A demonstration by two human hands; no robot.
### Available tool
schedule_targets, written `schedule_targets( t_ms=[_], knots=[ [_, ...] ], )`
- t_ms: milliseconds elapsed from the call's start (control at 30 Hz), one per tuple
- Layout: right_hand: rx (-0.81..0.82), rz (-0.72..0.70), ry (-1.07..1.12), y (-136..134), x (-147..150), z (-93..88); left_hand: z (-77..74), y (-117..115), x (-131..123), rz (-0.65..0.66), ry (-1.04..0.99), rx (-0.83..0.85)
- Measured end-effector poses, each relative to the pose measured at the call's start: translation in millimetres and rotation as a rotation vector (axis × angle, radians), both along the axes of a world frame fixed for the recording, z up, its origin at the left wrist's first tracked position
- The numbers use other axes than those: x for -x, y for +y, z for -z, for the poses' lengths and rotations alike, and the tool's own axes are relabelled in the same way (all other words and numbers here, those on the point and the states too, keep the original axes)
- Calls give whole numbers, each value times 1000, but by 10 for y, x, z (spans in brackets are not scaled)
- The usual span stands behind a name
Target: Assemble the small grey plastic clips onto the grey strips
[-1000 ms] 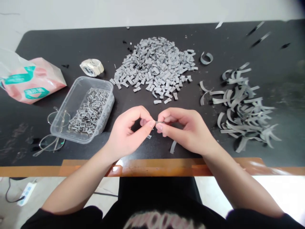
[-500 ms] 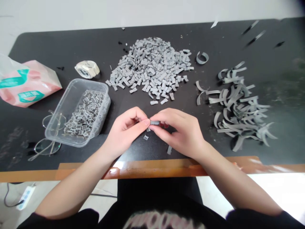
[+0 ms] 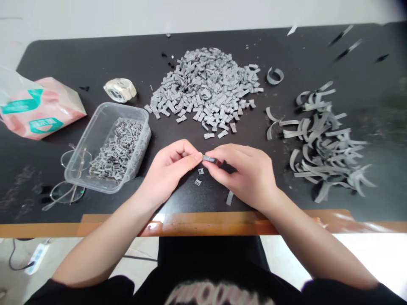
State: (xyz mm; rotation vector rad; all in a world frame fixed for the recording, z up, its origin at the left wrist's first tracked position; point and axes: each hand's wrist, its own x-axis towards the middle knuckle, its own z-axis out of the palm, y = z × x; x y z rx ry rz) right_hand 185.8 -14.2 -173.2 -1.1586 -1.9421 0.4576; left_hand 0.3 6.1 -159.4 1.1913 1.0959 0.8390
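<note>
Between my two hands is a small grey strap piece (image 3: 209, 159), with a thin lighter line across it. My left hand (image 3: 173, 167) is closed, pinching its left end with thumb and forefinger. My right hand (image 3: 244, 171) is closed on the other end, and its fingers partly hide that end. On the table just below my fingertips lie two small grey buckles (image 3: 198, 182). A short grey strip (image 3: 229, 198) sits beside the heel of my right hand, partly covered.
A clear plastic box (image 3: 144, 137) of grey buckles stands left, overlapping eyeglasses (image 3: 66, 192). Behind it are a white watch (image 3: 120, 90) and a pink tissue pack (image 3: 60, 99). Folded grey pieces (image 3: 210, 84) form a heap at centre back; curved grey strips (image 3: 318, 127) lie right.
My right fingers have shifted slightly along the strap piece, so more of it shows between my hands. Both loose buckles are now uncovered. The whole view has moved a little.
</note>
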Motion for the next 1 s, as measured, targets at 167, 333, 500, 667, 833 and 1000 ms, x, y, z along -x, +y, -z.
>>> schedule_targets(
  t_ms=[167,333,500,667,833,1000],
  knots=[
    [466,49,289,76,-45,13,4,50,18,81,359,-210],
    [528,145,566,203,-89,138,84,68,42,230,668,-328],
    [452,74,292,256,-262,77,142,99,68,361,844,-431],
    [705,-228,-250,273,-575,-61,163,102,75,436,933,-398],
    [616,-349,-421,282,-618,-31,206,54,50,503,905,-443],
    [692,-272,-303,277,-489,-87,157,30,25,422,785,-434]
  ],
)
